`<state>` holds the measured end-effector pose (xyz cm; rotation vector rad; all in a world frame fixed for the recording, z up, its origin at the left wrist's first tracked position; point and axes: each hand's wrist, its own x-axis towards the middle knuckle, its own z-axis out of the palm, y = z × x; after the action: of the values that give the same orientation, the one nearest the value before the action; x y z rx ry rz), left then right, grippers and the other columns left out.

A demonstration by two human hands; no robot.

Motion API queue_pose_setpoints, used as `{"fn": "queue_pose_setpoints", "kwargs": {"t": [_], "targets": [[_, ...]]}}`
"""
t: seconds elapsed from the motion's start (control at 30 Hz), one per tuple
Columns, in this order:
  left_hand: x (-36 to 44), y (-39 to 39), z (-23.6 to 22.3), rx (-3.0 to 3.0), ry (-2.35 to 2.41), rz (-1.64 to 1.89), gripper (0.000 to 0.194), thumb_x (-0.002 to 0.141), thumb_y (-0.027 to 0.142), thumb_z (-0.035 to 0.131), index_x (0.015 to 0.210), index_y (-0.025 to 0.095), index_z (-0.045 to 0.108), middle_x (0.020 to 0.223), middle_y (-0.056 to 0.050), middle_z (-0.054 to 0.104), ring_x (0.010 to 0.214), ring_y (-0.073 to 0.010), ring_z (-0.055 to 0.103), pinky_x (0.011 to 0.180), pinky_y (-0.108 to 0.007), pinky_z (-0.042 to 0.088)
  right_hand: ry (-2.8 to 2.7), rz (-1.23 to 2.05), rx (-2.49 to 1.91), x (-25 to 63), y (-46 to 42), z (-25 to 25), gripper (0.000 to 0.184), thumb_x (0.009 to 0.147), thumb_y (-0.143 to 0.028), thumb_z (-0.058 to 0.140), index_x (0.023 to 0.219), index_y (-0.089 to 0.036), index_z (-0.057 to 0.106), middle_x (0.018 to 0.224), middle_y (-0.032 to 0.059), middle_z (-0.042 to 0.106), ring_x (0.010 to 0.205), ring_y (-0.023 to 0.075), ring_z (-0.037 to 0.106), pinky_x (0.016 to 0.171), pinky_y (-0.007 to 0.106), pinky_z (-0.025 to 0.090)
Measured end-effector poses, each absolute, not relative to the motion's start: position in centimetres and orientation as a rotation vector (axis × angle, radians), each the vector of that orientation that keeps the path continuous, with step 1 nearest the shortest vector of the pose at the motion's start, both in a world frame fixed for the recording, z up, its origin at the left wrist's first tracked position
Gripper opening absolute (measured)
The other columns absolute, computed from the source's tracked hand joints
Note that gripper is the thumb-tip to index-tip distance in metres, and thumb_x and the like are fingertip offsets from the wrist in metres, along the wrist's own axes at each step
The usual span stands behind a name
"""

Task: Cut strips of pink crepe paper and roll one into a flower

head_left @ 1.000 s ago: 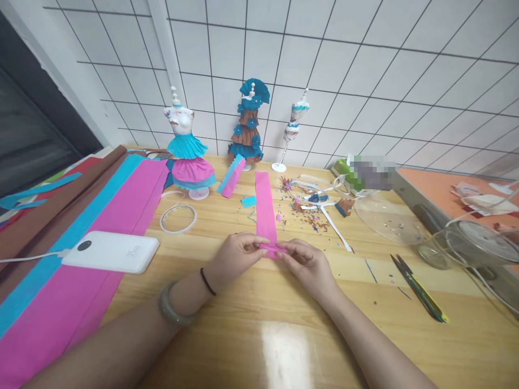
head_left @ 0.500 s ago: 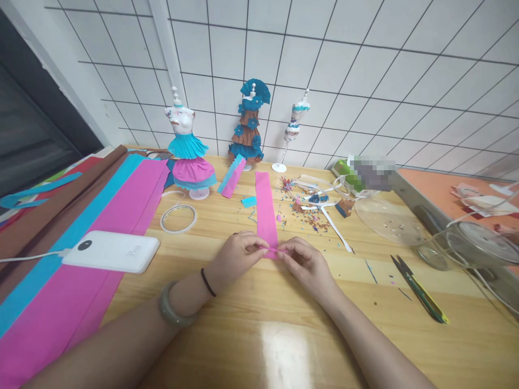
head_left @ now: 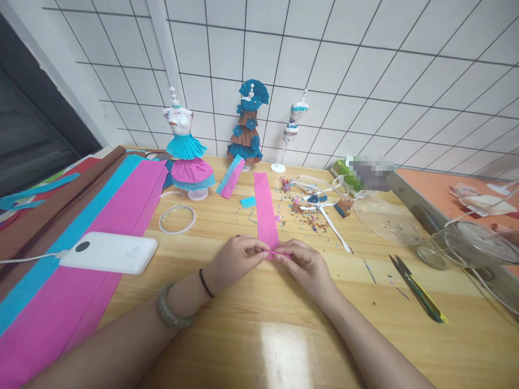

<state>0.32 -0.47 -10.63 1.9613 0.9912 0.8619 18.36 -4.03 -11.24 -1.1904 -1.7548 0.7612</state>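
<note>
A long pink crepe paper strip [head_left: 266,210] lies on the wooden table [head_left: 227,335], running away from me. Its near end is gathered into a narrow fold between my hands. My left hand [head_left: 239,258] pinches the left side of that fold between thumb and fingers. On the other side, my right hand [head_left: 307,266] pinches the right part, and the two sets of fingertips almost meet. Beyond the strip stand a mannequin in a blue and pink skirt [head_left: 190,170], one in a teal and brown dress [head_left: 246,127], and a mostly bare one [head_left: 292,129].
At left a white power bank [head_left: 109,253] rests on large pink, blue and brown paper sheets [head_left: 133,200]. A tape roll [head_left: 177,219] is beside them. Paper scraps [head_left: 312,216] lie behind my right hand; thread snips [head_left: 419,290] and a glass jar [head_left: 441,248] are farther right.
The near end of the pink strip is now pinched into a thinner, tighter fold. My fingertips have shifted slightly; both hands stay in nearly the same place.
</note>
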Motion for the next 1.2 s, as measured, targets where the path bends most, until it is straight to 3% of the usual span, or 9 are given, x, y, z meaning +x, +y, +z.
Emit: {"fn": "queue_pose_setpoints", "kwargs": {"t": [0.8,0.9,1.03,1.2], "targets": [[0.2,-0.3,-10.6,1.953,0.941,0.939,0.008,0.076,0.021,0.061,0.073,0.017,0.067,0.075,-0.002,0.068,0.074,-0.0134,0.061,0.071,-0.023,0.046,-1.772,0.746,-1.188,18.7,-3.9,-11.2,0.015,0.081,-0.032,0.058,0.083,-0.023,0.07,0.078,0.0061,0.067,0.073,0.0169,0.062,0.065,0.03,0.05],[0.2,-0.4,-10.6,1.954,0.928,0.95,0.009,0.076,0.023,0.063,0.082,0.017,0.067,0.083,-0.003,0.069,0.081,-0.0146,0.062,0.077,-0.024,0.047,-1.764,0.787,-1.166,18.7,-3.9,-11.1,0.014,0.08,-0.031,0.059,0.083,-0.023,0.071,0.077,0.0055,0.067,0.073,0.0167,0.062,0.065,0.029,0.05],[0.1,-0.4,-11.1,2.039,0.82,0.891,0.035,0.071,0.022,0.068,0.105,0.018,0.062,0.104,-0.006,0.066,0.098,-0.017,0.06,0.088,-0.026,0.044,-1.748,0.867,-1.09,18.6,-4.2,-10.5,0.012,0.08,-0.026,0.06,0.085,-0.025,0.07,0.082,0.0051,0.067,0.077,0.0164,0.062,0.07,0.03,0.049],[0.1,-0.2,-11.9,2.256,0.759,0.849,0.023,0.075,0.02,0.064,0.097,0.023,0.067,0.103,-0.004,0.068,0.104,-0.0196,0.057,0.094,-0.032,0.038,-1.619,0.961,-1.072,19.1,-4.9,-8.7,0.007,0.078,-0.027,0.062,0.078,-0.024,0.069,0.084,0.0048,0.063,0.081,0.0174,0.059,0.073,0.031,0.048]]}}
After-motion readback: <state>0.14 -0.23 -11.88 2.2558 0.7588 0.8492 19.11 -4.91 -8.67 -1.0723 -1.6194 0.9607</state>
